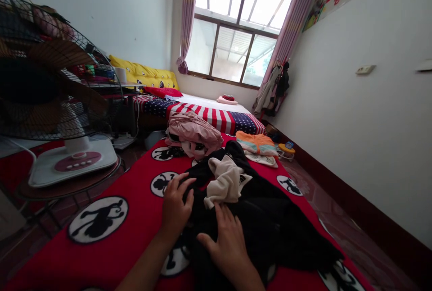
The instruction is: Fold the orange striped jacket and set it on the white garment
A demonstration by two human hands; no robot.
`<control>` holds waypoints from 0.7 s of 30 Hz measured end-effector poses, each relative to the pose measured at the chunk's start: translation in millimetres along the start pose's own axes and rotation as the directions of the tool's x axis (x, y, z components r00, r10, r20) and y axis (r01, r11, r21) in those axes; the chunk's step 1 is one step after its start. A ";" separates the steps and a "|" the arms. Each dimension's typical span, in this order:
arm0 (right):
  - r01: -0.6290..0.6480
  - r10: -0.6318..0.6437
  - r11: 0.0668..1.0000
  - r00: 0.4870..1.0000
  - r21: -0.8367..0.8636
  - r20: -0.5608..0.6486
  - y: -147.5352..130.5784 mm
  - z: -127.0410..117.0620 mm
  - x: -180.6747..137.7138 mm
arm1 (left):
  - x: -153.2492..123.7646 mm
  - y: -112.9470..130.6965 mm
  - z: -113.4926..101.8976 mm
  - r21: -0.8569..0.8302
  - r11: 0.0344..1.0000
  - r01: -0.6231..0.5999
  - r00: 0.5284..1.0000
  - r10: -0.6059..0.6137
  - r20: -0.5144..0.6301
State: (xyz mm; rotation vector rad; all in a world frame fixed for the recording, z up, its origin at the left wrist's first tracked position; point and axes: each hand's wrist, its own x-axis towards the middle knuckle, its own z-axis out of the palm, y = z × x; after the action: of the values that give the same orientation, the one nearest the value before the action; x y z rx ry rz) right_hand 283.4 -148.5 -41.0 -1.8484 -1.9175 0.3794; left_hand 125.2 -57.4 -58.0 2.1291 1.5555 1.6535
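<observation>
A black garment (270, 223) lies spread on a red bedcover (135, 228) printed with black-and-white round figures. A cream-white piece of cloth (227, 182) sits crumpled on top of the black fabric. My left hand (176, 205) rests flat on the garment's left edge, fingers spread. Just below the white cloth, my right hand (227, 242) presses flat on the black fabric. Neither hand grips anything.
A pink crumpled garment (194, 132) and a folded stack of orange and pale clothes (257, 146) lie farther up the bed. A standing fan (50, 102) on a small round table stands at the left. A stars-and-stripes bed (216, 117) sits under the window.
</observation>
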 end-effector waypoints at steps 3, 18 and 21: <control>0.051 -0.050 0.999 0.997 -0.011 0.056 -11.4 5.3 -8.2 | -3.9 6.2 10.0 0.035 0.995 -0.090 0.972 0.080 0.222; 0.092 -0.112 0.994 0.842 -0.064 -0.528 31.9 -84.1 17.7 | 3.1 39.5 -0.1 -0.483 0.632 0.606 0.753 -0.260 0.604; 0.165 -0.250 0.966 0.801 -0.201 -0.544 31.6 -83.3 12.6 | 2.1 69.9 16.2 -0.700 0.155 0.697 0.717 -0.112 0.688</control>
State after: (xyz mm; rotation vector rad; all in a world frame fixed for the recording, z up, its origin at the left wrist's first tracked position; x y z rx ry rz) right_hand 352.1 -143.0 16.9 -1.5654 -1.7189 -0.3635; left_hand 183.8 -82.6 -25.0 1.0627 0.5301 1.1186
